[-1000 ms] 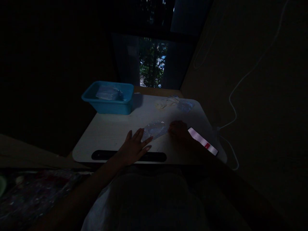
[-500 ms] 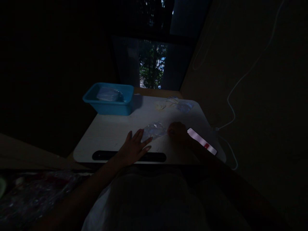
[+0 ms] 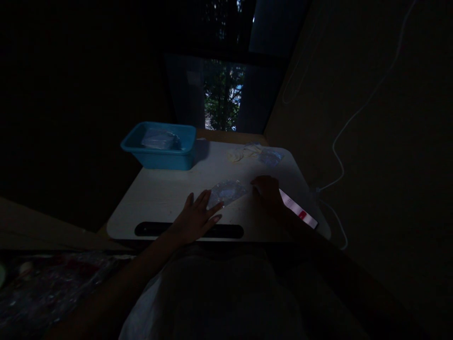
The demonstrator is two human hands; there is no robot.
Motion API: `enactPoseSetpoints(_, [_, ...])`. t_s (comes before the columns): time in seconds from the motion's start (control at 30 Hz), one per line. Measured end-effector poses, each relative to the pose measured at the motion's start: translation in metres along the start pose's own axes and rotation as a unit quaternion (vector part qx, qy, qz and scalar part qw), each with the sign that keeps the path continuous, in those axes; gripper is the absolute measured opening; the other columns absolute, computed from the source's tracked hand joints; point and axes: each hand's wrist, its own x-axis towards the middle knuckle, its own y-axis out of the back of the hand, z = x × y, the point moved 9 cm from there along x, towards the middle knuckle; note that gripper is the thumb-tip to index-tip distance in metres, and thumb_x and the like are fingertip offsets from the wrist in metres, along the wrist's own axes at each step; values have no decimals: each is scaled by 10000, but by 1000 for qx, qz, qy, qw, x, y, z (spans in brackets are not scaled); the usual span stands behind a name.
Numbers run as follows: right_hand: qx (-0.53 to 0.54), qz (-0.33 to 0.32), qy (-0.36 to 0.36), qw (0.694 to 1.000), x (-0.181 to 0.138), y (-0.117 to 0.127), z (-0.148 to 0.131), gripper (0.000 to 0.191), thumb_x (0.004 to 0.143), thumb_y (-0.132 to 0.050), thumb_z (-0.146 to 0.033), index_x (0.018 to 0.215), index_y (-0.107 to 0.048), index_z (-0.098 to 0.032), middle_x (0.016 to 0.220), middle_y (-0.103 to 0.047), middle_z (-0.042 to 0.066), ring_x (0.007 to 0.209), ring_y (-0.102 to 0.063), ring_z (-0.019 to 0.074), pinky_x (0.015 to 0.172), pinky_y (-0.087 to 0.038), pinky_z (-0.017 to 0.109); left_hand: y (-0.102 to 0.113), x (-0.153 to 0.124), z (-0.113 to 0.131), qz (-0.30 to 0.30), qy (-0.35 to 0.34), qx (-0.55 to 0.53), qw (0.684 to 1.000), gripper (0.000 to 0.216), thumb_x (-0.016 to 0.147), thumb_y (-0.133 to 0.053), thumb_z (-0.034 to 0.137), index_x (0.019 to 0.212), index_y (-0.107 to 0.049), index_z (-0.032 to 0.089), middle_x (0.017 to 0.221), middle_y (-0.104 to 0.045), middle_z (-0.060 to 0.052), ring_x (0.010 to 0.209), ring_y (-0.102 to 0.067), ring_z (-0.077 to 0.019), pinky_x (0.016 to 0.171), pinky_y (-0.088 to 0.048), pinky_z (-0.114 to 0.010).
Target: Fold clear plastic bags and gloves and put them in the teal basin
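The scene is very dark. My left hand (image 3: 197, 217) lies flat on a small pale table (image 3: 166, 193), fingers stretched out, its fingertips resting on the near edge of a clear plastic bag (image 3: 226, 191). My right hand (image 3: 266, 191) sits in shadow just right of the bag, partly over a lit phone (image 3: 297, 213); its fingers are too dark to read.
A blue plastic tub (image 3: 159, 146) holding a clear packet stands at the table's back left. Pale crumpled items and another clear bag (image 3: 271, 156) lie at the back right. A white cable (image 3: 336, 160) hangs on the right wall. A window is behind.
My right hand has shifted slightly right, away from the bag's edge and over the phone. My left hand and the bag stay almost still.
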Motion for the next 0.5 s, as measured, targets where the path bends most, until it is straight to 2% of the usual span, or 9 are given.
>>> enactPoseSetpoints(0.07, [-17, -18, 53, 998, -12, -9, -24, 333, 830, -382, -253, 1114, -533, -167, 1150, -541, 100, 1084, -424, 230, 882, -274, 381, 0, 0, 0, 0, -1, 3, 1000, 448, 891, -229, 426, 1307, -340, 302, 1412, -266, -114, 1293, -203, -311, 962, -203, -548])
enactPoseSetpoints(0.13, [-40, -32, 110, 993, -26, -18, -51, 401, 845, -379, -330, 1215, -457, -197, 1317, -407, 99, 1232, -282, 259, 946, -216, 423, 1, 0, 0, 5, 0, 0, 1000, 441, 891, -232, 424, 1310, -326, 321, 1413, -268, -98, 1292, -208, -304, 963, -209, -544])
enactPoseSetpoints(0.23, [-54, -44, 160, 985, -41, -30, -76, 456, 855, -346, -421, 1274, -387, -244, 1407, -277, 90, 1302, -147, 284, 988, -123, 498, 1, 0, -1, 11, 0, -10, 1000, 444, 886, -246, 434, 1315, -310, 338, 1426, -249, -75, 1288, -217, -305, 967, -210, -547])
enactPoseSetpoints(0.33, [-65, -52, 149, 985, -43, -35, -72, 474, 866, -311, -440, 1286, -375, -230, 1422, -244, 106, 1313, -120, 296, 992, -108, 520, 1, 0, -1, 9, -1, -10, 1000, 443, 883, -255, 440, 1307, -331, 333, 1435, -231, -71, 1288, -215, -312, 967, -207, -554])
enactPoseSetpoints(0.5, [-87, -66, 104, 989, -40, -35, -39, 509, 867, -293, -453, 1297, -361, -190, 1423, -243, 124, 1313, -128, 303, 998, -127, 523, 0, 1, -1, -3, 5, 1, 1000, 451, 883, -254, 442, 1309, -336, 319, 1420, -258, -103, 1296, -204, -310, 967, -204, -549])
